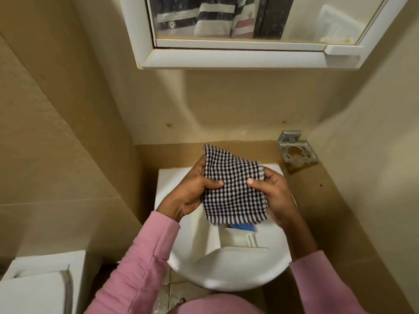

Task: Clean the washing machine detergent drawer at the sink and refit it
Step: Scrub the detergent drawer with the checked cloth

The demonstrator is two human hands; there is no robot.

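A: Holding what up there?
B: Holding a checked cloth (pixel 233 189). Pinching it with the left hand (pixel 192 196) at 9 o'clock and with the right hand (pixel 274 196) at 3 o'clock, thumbs on top, fingers curled behind.
A: And looking for the drawer (pixel 235 240) where?
B: Down in the sink (pixel 226 279), at 6 o'clock from both hands. Lying just under the cloth's low edge. Hard to tell if touching it. Showing a blue part (pixel 243 227) at the far end.
A: Pointing which way?
B: Long way from 12 to 6 o'clock, wide front at 6.
A: Closer to which hand?
B: Closer to the right hand, probably. Likely need to bring the cloth straight down toward 6 o'clock to wipe it.
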